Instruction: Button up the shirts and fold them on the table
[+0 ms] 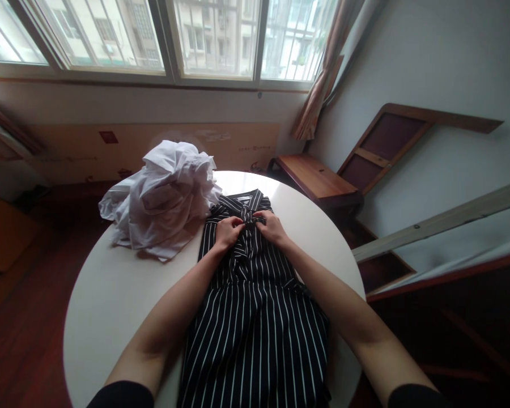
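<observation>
A black garment with thin white stripes (255, 317) lies flat on a round white table (110, 294), its collar pointing away from me. My left hand (228, 230) and my right hand (272, 226) rest close together on its upper chest, just below the collar. Both hands have their fingers curled and pinch a knot or tie of the striped fabric between them. My forearms stretch over the lower part of the garment.
A crumpled white garment (161, 198) is heaped on the table's far left, touching the striped one. Beyond the table stand a wooden bench (318, 181), a wooden frame leaning on the wall (391, 141), a curtain (323, 79) and large windows (212, 39).
</observation>
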The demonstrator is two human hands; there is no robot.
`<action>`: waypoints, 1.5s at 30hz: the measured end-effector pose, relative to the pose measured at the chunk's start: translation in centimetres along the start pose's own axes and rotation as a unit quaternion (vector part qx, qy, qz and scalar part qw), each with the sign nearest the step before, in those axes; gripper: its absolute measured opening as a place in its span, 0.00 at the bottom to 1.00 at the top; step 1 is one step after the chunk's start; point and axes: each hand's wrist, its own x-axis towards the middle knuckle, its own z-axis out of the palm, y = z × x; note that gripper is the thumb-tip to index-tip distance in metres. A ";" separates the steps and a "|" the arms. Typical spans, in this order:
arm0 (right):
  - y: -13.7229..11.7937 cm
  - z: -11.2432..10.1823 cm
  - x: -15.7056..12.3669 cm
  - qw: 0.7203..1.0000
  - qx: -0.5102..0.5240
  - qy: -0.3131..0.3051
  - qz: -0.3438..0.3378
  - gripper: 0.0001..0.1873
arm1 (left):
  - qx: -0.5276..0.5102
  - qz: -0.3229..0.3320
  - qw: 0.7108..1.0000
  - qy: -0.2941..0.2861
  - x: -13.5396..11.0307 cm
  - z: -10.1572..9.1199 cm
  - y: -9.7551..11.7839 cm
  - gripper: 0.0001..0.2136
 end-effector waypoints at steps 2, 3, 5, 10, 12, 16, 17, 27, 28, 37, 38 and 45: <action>-1.1 0.4 -0.2 1.000 0.007 0.024 0.004 0.09 | -0.041 0.006 0.999 0.001 0.0 -0.1 -0.2 0.06; -1.5 0.7 -0.4 0.999 0.000 0.033 0.003 0.06 | -0.055 0.008 0.998 0.002 0.0 -0.2 -0.3 0.06; -2.2 1.3 -0.8 0.998 -0.018 0.053 0.003 0.05 | -0.072 0.010 0.997 0.006 0.0 -0.2 -0.5 0.07; -2.3 2.3 -1.3 0.996 -0.028 0.089 -0.004 0.05 | -0.082 0.014 0.996 0.006 0.1 -0.1 -0.6 0.07; -2.2 2.4 -1.3 0.996 -0.028 0.085 -0.006 0.05 | -0.076 0.019 0.997 -0.005 0.1 -0.1 -0.6 0.06; -2.0 2.5 -1.3 0.997 -0.020 0.079 0.000 0.04 | -0.066 0.016 0.998 -0.011 0.1 -0.2 -0.4 0.06; -2.0 2.5 -1.3 0.997 -0.020 0.078 0.001 0.04 | -0.064 0.015 0.998 -0.008 0.0 -0.2 -0.4 0.06; -2.4 2.5 -1.2 0.993 0.032 0.069 0.085 0.06 | -0.126 0.049 0.991 -0.012 -0.1 0.3 -0.3 0.06; -2.3 2.3 -1.1 0.993 0.054 0.059 0.091 0.06 | -0.145 0.050 0.988 -0.016 -0.1 0.3 -0.4 0.07; -1.5 1.9 -0.7 0.986 0.148 0.000 0.078 0.08 | -0.140 0.059 0.988 -0.008 -0.4 0.1 0.1 0.06; -1.5 1.9 -0.8 0.986 0.151 -0.002 0.076 0.09 | -0.131 0.060 0.990 -0.002 -0.5 0.1 0.1 0.05; -1.9 1.9 -1.1 0.991 0.106 0.031 0.072 0.10 | -0.138 0.064 0.988 -0.028 -0.1 -0.3 -0.7 0.03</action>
